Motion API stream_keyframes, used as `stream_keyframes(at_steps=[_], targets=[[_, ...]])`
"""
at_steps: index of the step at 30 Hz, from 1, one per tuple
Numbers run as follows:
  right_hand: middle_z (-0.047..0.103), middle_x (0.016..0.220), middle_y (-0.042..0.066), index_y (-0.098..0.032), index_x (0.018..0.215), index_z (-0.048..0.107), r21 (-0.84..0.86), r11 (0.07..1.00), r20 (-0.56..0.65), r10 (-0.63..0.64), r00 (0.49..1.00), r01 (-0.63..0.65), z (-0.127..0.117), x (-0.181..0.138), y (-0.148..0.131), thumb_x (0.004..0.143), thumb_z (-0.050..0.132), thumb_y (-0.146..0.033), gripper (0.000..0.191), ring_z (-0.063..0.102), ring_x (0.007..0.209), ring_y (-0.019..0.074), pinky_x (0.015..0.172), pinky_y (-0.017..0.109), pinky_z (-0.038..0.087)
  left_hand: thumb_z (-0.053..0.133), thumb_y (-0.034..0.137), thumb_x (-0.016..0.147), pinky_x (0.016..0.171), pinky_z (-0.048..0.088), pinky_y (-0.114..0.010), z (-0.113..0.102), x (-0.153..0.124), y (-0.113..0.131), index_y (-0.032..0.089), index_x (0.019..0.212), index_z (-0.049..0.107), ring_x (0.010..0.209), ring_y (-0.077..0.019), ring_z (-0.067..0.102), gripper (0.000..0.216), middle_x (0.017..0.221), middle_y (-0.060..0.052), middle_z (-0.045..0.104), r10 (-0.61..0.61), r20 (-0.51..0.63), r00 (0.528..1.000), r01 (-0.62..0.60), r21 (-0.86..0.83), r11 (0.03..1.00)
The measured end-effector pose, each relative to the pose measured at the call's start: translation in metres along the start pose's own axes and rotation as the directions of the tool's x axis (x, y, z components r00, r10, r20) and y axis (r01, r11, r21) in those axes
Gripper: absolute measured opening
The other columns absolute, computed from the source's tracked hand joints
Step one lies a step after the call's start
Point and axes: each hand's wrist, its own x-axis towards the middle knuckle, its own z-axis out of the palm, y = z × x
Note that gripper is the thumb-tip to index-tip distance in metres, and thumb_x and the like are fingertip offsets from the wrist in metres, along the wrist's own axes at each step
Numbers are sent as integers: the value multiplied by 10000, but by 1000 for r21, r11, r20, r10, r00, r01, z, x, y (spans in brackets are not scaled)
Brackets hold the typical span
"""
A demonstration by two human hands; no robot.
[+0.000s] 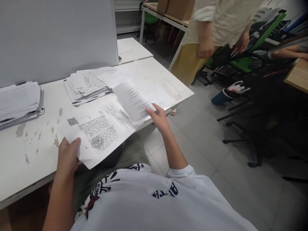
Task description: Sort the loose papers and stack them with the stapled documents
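My left hand (pixel 68 155) pinches the near left corner of a printed sheet (pixel 98 131), thumb on top. The sheet bears a dense block of text, a round stamp and a square code, and its near edge hangs past the table edge. In my right hand (pixel 158 118) is another sheet of paper (pixel 132 99), gripped at its right end. This one is lifted and curved, with lines of print blurred by motion, and overlaps the far end of the first sheet. Beyond both lies a loose paper stack (pixel 88 83) on the white table (pixel 48 154).
A second paper stack (pixel 20 101) sits at the left against the grey partition (pixel 55 35). Across the aisle stands another person (pixel 216 29), hands lowered. At the right are green chairs (pixel 267 35), a blue bin (pixel 221 97) and a wooden tabletop (pixel 298 75).
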Motion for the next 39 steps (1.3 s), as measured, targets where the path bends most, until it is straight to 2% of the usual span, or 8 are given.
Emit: stream_keyframes(at_steps=[4, 7, 13, 18, 22, 28, 31, 39], targets=[[612, 1229, 106, -178, 1201, 591, -229, 971, 86, -56, 995, 74, 59, -30, -9, 881, 540, -540, 486, 561, 1154, 267, 983, 412, 471, 724, 216, 601, 929, 528, -433, 13, -5, -2, 159, 992, 676, 900, -256, 676, 398, 932, -74, 723, -6, 59, 998, 11, -70, 997], [339, 1519, 155, -139, 1411, 418, -399, 893, 253, -112, 961, 209, 102, -54, -4, 898, 551, -481, 630, 317, 1402, 288, 1152, 453, 299, 730, 261, 661, 949, 519, -385, 25, -9, -3, 149, 986, 681, 968, -248, 668, 347, 1003, -80, 720, 29, 100, 995, -13, -163, 987], [213, 1572, 175, -113, 1459, 345, -543, 807, 359, -26, 933, 231, 141, -87, 4, 956, 448, -486, 634, 177, 1457, 320, 1184, 568, 111, 498, 594, 872, 1017, 473, -345, 34, -16, -9, 151, 1096, 656, 1134, -231, 602, 521, 1219, -118, 651, 101, 213, 972, -32, -305, 952], [257, 1560, 162, -136, 1446, 370, -547, 811, 333, -15, 943, 206, 145, -98, 1, 959, 420, -511, 617, 245, 1431, 311, 1181, 578, 103, 754, 328, 713, 964, 508, -420, 25, -12, -19, 162, 1135, 643, 1052, -266, 638, 467, 1136, -113, 681, 126, 149, 981, -131, 24, 991], [371, 1511, 128, -169, 1436, 386, -506, 839, 271, -66, 960, 200, 134, -84, 0, 962, 430, -488, 573, 352, 1381, 254, 1200, 509, 135, 729, 365, 709, 962, 496, -458, 15, -10, -20, 126, 1038, 687, 989, -276, 655, 409, 997, -99, 713, 300, 47, 953, -302, 247, 921], [191, 1579, 112, -236, 1529, 140, -433, 881, -9, -217, 976, 191, 82, -4, 3, 870, 539, -620, 861, 182, 1462, 267, 1179, 502, 205, 774, 455, 632, 897, 537, -432, 13, 0, -9, 76, 943, 671, 923, -247, 659, 501, 960, -94, 712, 532, -108, 840, -531, 33, 847], [124, 1592, 107, -263, 1539, 26, -326, 926, -19, -206, 978, 189, 61, 31, 12, 800, 574, -697, 1017, 177, 1461, 287, 1147, 512, 283, 784, 416, 642, 895, 536, -428, 18, 12, -9, 80, 842, 663, 883, -237, 663, 410, 877, -85, 709, 591, -161, 790, -605, -57, 794], [453, 1410, 162, -191, 1507, 139, -13, 978, -5, -210, 978, 210, 69, 35, 50, 840, 552, -642, 905, 486, 1271, 234, 1021, 408, 456, 816, 416, 588, 949, 517, -410, 21, 24, -35, 87, 972, 651, 1045, -267, 637, 532, 1054, -150, 681, 450, -146, 881, -452, 21, 892]])
